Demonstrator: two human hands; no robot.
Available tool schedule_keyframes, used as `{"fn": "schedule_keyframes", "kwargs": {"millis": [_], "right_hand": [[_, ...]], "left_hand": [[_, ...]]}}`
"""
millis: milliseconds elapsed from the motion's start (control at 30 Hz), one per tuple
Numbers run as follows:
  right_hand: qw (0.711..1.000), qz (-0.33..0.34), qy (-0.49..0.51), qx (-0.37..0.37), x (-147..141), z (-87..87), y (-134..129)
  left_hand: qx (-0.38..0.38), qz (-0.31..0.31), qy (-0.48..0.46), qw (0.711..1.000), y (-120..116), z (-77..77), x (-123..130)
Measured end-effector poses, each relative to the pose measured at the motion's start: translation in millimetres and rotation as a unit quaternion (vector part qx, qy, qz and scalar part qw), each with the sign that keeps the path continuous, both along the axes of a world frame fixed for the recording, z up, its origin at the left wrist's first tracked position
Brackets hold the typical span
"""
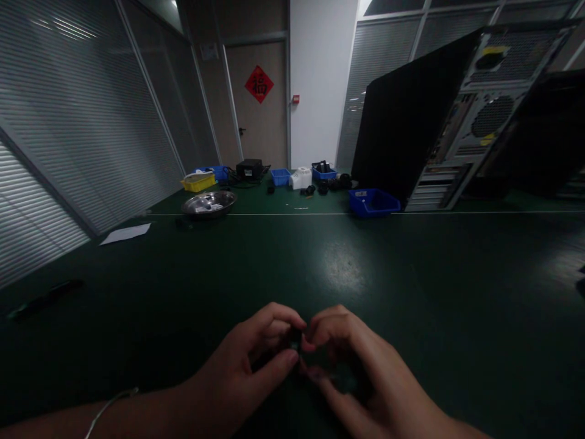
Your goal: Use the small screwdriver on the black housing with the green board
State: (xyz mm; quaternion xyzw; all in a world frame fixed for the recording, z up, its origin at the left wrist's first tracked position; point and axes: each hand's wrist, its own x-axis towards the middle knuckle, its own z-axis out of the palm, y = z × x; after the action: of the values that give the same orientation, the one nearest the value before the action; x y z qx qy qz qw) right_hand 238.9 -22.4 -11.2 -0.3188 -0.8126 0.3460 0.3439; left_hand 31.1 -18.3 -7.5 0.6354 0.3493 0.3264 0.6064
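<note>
Close in front of me, my left hand (249, 360) pinches a small dark piece (296, 339) between thumb and fingers. The piece is mostly covered and too dim to name. From the other side, my right hand (370, 360) curls in with its thumb and index finger bent toward the same piece. Its fingertips are blurred where they meet it, so what they grip is hidden. Both hands are held over the near part of the green tabletop (256, 268).
A metal bowl (210, 203) and a sheet of paper (125, 233) lie at the left. Blue bins (372, 204), a yellow basket (197, 183) and a white plastic part (300, 178) stand farther back. A black computer case (411, 110) rises at the right. A dark slim object (46, 299) rests at the far left.
</note>
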Motion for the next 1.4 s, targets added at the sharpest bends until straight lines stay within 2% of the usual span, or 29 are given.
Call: {"fn": "schedule_keyframes", "kwargs": {"millis": [133, 267, 467, 567, 767, 933, 1133, 1400], "right_hand": [[0.998, -0.030, 0.016, -0.054, -0.2, -0.2, -0.1], [0.997, -0.027, 0.019, -0.076, -1.2, 2.2, 1.7], [0.997, -0.026, 0.022, -0.068, -3.2, 7.5, 5.0], [0.998, -0.004, 0.030, -0.054, -1.2, 8.9, 4.4], [0.999, -0.005, 0.029, -0.037, 1.0, 8.2, 6.7], [0.999, -0.011, 0.028, -0.045, -0.7, 8.7, 8.6], [0.998, -0.032, 0.026, -0.039, -0.2, 9.7, 7.5], [0.998, -0.031, 0.026, -0.043, 0.5, 9.5, 8.3]], "left_hand": [[-0.058, 0.011, -0.034, 0.998, 2.5, 0.0, -1.1], [-0.071, 0.017, -0.057, 0.996, 2.5, 1.0, -2.0], [-0.043, 0.028, -0.055, 0.997, -1.9, 4.4, -3.0], [-0.026, 0.036, -0.026, 0.999, -1.5, 1.8, -4.0], [0.069, 0.064, 0.034, 0.995, 1.8, -1.1, -8.3], [0.060, 0.052, 0.046, 0.996, 1.4, 2.2, -5.9], [0.026, 0.118, 0.048, 0.992, 3.2, 3.7, -4.6], [0.072, 0.127, 0.062, 0.987, 4.9, 4.8, -5.5]]}}
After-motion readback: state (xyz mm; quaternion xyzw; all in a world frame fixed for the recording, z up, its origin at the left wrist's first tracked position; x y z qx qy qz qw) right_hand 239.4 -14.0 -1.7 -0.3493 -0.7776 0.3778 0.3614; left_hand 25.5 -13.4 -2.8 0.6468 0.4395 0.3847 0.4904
